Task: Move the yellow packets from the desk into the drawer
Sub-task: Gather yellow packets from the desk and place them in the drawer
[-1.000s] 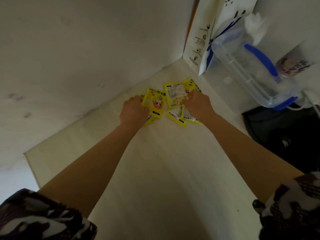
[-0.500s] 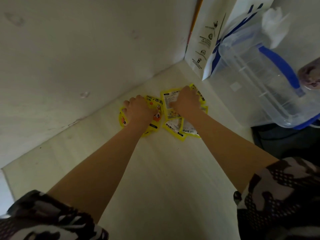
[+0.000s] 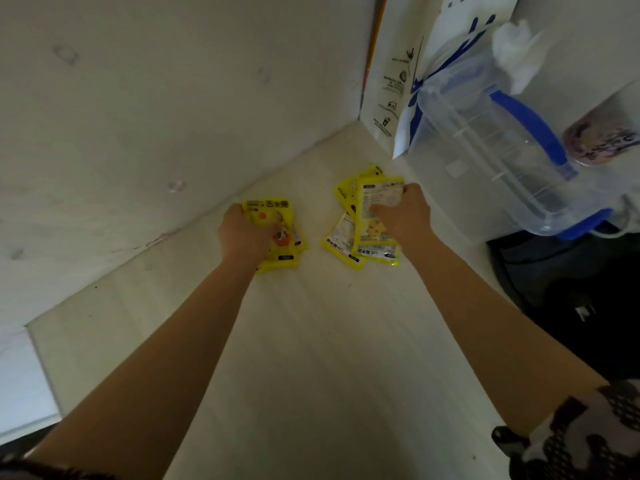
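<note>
White wall (image 3: 138, 116) on the left, pale table (image 3: 311, 358) below. Left hand (image 3: 242, 237) closes its grip on one stack of yellow packets (image 3: 280, 233); right hand (image 3: 405, 216) clutches a second stack (image 3: 367, 237). Clear jug (image 3: 502, 161) far right.

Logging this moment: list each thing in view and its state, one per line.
Left hand: grips one bunch of yellow packets.
Right hand: grips the other bunch of packets.
Plastic jug: lies tilted beside the desk corner, looks empty.
Desk: bare near the person.
</note>
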{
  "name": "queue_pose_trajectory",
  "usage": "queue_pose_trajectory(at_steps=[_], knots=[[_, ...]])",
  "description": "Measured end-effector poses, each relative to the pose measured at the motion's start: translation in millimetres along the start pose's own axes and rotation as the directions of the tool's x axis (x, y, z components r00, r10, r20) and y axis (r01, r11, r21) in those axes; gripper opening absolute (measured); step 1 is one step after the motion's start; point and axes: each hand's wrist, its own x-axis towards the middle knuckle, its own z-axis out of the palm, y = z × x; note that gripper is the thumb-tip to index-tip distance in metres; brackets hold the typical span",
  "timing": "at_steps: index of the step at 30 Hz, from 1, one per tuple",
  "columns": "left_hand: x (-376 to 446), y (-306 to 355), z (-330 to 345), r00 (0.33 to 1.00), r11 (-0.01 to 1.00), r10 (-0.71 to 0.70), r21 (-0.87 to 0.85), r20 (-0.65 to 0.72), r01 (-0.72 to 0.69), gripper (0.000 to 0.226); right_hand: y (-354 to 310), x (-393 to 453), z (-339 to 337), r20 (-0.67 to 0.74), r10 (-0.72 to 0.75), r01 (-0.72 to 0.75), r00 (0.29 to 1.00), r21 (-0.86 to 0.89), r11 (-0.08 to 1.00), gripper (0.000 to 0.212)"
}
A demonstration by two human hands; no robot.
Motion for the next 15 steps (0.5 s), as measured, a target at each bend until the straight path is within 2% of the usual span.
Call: queue_pose_trajectory(at_steps=[6,9,12,15], knots=[[-8,-13,-5,0.998,0.999,-0.043,-0.006,-0.053,0.043,0.052,31,-16,-7,-0.049,0.110,-0.108,0.993,0.048,0.993,0.048],[-7,-13,0,0.998,1.000,0.025,0.008,-0.064,-0.025,0.042,35,-18,-4,-0.037,0.113,-0.112,0.993,0.033,0.993,0.047],[-5,-13,10,0.990,0.984,0.133,0.127,-0.042,-0.126,0.042,37,-15,1,-0.044,0.080,-0.082,0.996,-0.048,0.995,0.051],[-4,-13,19,0.990,0.972,0.137,0.201,-0.045,-0.125,0.052,36,-13,4,-0.051,0.104,-0.112,0.993,-0.194,0.975,0.059]])
